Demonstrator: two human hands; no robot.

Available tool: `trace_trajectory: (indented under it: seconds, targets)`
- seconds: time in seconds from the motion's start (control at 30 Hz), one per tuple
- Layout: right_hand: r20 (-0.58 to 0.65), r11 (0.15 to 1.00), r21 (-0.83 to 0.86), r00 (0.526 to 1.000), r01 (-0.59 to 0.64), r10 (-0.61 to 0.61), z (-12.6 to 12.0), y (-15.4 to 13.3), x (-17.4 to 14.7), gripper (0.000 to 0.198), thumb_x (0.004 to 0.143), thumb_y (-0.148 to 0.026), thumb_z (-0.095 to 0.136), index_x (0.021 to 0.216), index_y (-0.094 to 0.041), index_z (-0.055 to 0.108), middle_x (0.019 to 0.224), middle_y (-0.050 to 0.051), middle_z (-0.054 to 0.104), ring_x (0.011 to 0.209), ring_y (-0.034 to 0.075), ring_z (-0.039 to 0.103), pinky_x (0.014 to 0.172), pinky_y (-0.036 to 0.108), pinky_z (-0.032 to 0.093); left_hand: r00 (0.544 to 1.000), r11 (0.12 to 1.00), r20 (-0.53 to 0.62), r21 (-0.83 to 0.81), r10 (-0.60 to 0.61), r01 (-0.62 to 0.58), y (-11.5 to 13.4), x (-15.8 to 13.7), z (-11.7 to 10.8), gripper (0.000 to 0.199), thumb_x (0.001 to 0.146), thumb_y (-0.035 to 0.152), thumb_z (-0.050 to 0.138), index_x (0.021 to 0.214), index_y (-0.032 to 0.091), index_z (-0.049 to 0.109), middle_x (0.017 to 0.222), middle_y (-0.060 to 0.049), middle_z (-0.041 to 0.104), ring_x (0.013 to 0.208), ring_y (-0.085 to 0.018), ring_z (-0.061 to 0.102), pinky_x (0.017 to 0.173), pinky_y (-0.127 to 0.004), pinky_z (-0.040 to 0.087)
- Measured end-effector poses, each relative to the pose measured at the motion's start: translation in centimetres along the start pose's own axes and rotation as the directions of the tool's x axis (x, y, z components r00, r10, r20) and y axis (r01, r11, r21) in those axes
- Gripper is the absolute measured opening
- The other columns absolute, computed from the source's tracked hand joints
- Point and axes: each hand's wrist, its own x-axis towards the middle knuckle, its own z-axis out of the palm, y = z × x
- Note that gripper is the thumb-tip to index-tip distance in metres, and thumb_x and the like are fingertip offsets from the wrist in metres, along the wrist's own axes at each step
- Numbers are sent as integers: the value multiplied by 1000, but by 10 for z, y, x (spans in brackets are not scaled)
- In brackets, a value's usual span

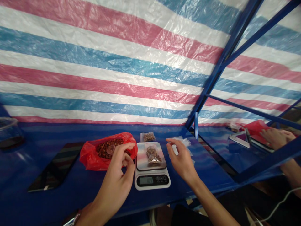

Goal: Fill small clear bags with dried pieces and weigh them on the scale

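Observation:
A white kitchen scale [139, 182] sits in front of me, its small display lit with digits that look like 109. On its shiny plate lies a clear plastic bag [154, 155] of brown, nut-like pieces. My left hand [119, 171] hovers left of the scale, over the near edge of a red plastic bag [90, 157]; its fingers are loosely curled and apart, with nothing visible in them. Inside the red bag are many brown pieces and a small clear scoop or cup [111, 149]. My right hand [180, 157] is right of the scale, fingers apart and empty, beside clear plastic bags [186, 142].
Behind the scale lies another small filled bag [149, 137]. A dark, flat, glossy panel [57, 166] and a clear tub [10, 133] are at left. A blue metal frame [211, 78] rises at right; beyond it another person's hands [275, 138] work near a white device.

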Motion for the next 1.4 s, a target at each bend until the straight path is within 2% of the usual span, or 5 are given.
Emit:
trace_trajectory:
  seconds: [0.57, 0.87, 1.03, 1.2, 1.4]
  targets:
    - [119, 929, -370, 992, -1, 48, 36, -47, -20, 45, 91, -41, 67, 129, -18, 62, 112, 16, 71, 104, 37, 66, 92, 52, 51, 994, 1000, 107, -6, -7, 7, 1, -14, 14, 25, 94, 27, 56, 118, 27, 62, 95, -4, 64, 80, -20, 61, 76, -30, 49]
    - [58, 999, 10, 997, -53, 52, 46, -37, -13, 49, 90, -27, 58, 138, -17, 56, 100, 9, 71, 88, 26, 71, 84, 42, 57, 962, 955, 106, -137, -251, 265, -12, -25, 7, 22, 84, 28, 61, 106, 24, 66, 68, 2, 57, 62, -16, 54, 60, -26, 42]
    - [14, 989, 132, 998, 62, -64, 50, -64, -9, 47, 94, -29, 58, 140, -20, 58, 105, 8, 67, 89, 22, 70, 83, 36, 59, 898, 809, 78, -405, -433, 425, -12, -15, 11, 54, 74, 29, 64, 127, 21, 58, 97, -3, 69, 55, -11, 57, 53, -25, 42]
    - [180, 977, 141, 966, 160, -184, 78, -108, -3, 51, 92, -14, 50, 140, -26, 60, 126, 8, 62, 109, 21, 68, 93, 33, 58, 844, 684, 98, -539, -528, 491, -13, 1, 8, 82, 68, 30, 60, 145, 11, 42, 71, 2, 65, 47, -12, 51, 49, -25, 38]
    - [394, 956, 43, 874, 292, -284, 101, -119, 4, 57, 88, -5, 43, 139, -21, 64, 129, 11, 67, 120, 26, 64, 107, 41, 52, 832, 650, 112, -572, -543, 501, -35, 8, -1, 53, 56, 27, 51, 106, 14, 62, 51, 4, 56, 45, -12, 49, 48, -23, 34]
